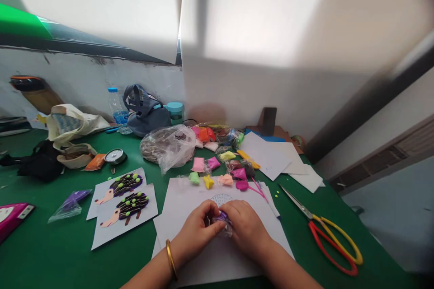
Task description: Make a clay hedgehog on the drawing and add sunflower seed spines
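Between my two hands is a small clear packet of purple clay point(223, 220), partly hidden by the fingers. My left hand point(200, 223), with a gold bangle at the wrist, pinches the packet from the left. From the right, my right hand point(244, 226) closes over it. Both hands rest above a sheet of white paper point(190, 262). Just beyond them, a round patterned drawing point(222, 198) shows in part. Behind the paper lie wrapped clay pieces: green point(194, 178), yellow point(208, 182), peach point(226, 180) and magenta point(242, 185).
Large scissors point(322, 226) with red and yellow handles lie at the right. Two hedgehog pictures point(125, 207) and another purple packet point(73, 201) are at the left. A plastic bag point(169, 146), a blue bag point(144, 113) and a water bottle point(118, 108) stand behind.
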Tool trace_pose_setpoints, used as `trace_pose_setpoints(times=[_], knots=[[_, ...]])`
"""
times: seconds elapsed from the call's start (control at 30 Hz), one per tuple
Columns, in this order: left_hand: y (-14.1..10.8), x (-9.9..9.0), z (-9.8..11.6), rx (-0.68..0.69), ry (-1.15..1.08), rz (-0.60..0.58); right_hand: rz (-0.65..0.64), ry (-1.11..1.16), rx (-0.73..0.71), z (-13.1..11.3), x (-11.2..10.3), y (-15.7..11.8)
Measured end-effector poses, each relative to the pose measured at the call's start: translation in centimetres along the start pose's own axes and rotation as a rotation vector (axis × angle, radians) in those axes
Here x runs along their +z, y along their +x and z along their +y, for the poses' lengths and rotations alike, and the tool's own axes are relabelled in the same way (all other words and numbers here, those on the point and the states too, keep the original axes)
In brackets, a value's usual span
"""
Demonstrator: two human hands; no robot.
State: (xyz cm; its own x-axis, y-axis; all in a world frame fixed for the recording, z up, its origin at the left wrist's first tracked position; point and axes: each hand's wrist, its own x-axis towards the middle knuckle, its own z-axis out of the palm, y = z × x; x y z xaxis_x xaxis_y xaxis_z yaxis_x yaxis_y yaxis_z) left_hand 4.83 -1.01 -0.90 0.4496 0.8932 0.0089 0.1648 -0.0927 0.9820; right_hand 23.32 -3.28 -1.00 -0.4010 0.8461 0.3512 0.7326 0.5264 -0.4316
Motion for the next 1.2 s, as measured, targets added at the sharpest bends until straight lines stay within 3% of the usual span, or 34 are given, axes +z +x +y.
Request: trace_pose_setpoints(times=[0.2, 0.33, 0.4, 0.47, 0.57, 0.7, 0.8, 0.93, 1.07, 1.2], knots=[[-0.4, 0.4, 0.1, -0.034, 0.100, 0.024, -0.060, -0.064, -0.063, -0.6, 0.0, -0.1], [-0.4, 0.1, 0.2, 0.069, 0.067, 0.091, 0.030, -0.091, -0.057, 1.1, -1.2, 0.3], [-0.2, -0.3, 0.0, 0.108, 0.080, 0.160, 0.151, -0.200, 0.040, 3.3, -2.2, 0.5], [0.1, -0.8, -0.2, 0.121, 0.105, 0.222, 0.261, -0.379, 0.267, 6.0, -3.1, 0.3], [0.4, -1.3, -0.4, 0.133, 0.176, 0.267, 0.232, -0.526, 0.482, 9.4, -3.8, -0.2], [0.7, -1.4, -0.3, 0.166, 0.379, 0.252, 0.230, -0.528, 0.366, 9.9, -3.8, -0.2], [0.6, -1.4, -0.3, 0.171, 0.515, 0.233, 0.127, -0.454, 0.229, 9.0, -3.3, 0.6], [0.7, -1.6, -0.7, 0.134, 0.619, 0.221, 0.052, -0.448, 0.202, 9.0, -2.6, 1.6], [0.8, -1.7, -0.9, 0.108, 0.650, 0.199, 0.158, -0.391, 0.200, 9.6, -2.6, 1.6], [0.8, -1.8, -0.6, 0.167, 0.636, 0.210, 0.301, -0.105, 0.247, 8.3, -3.4, 1.5]])
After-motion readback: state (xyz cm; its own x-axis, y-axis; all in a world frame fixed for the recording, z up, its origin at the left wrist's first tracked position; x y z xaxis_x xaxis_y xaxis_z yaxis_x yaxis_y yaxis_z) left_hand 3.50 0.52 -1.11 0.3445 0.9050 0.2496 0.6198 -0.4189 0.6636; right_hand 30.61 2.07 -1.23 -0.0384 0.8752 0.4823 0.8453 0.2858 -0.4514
